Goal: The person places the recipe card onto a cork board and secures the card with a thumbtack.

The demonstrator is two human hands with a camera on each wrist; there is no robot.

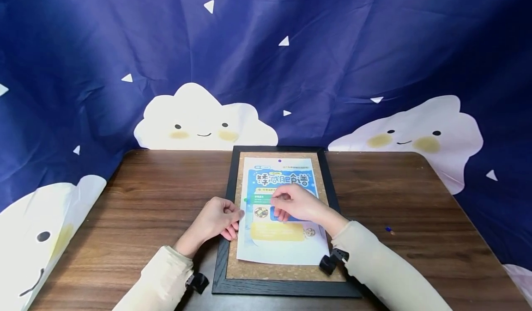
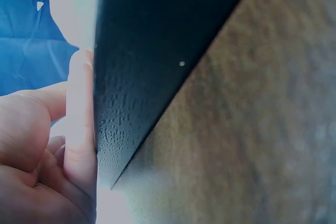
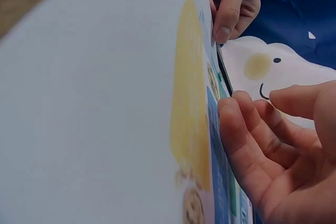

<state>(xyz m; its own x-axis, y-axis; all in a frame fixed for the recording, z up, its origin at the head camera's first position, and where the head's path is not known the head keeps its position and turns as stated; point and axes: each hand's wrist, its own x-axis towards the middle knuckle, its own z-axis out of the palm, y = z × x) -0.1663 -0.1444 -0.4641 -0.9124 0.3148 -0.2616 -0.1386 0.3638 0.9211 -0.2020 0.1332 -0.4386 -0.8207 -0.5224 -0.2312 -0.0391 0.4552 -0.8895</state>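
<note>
A counter [image 1: 162, 177] with brown, streaky wood grain fills the lower half of the head view, its far corners rounded, its side edges spreading toward the bottom corners of the frame. Just right of centre, a black-framed corkboard [image 1: 287, 288] lies flat on it, reaching up to the far edge. Well apart, right of centre, two tiny pieces, one blue [image 1: 388, 228], one orange [image 1: 392, 233], lie close together.

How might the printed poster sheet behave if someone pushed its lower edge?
The poster sheet would probably flex, since its lower edge curves. It is likely light, as it shows hardly any thickness. Its top may resist sliding if the purple dot there is a pushpin in the framed corkboard; I can't confirm that.
</note>
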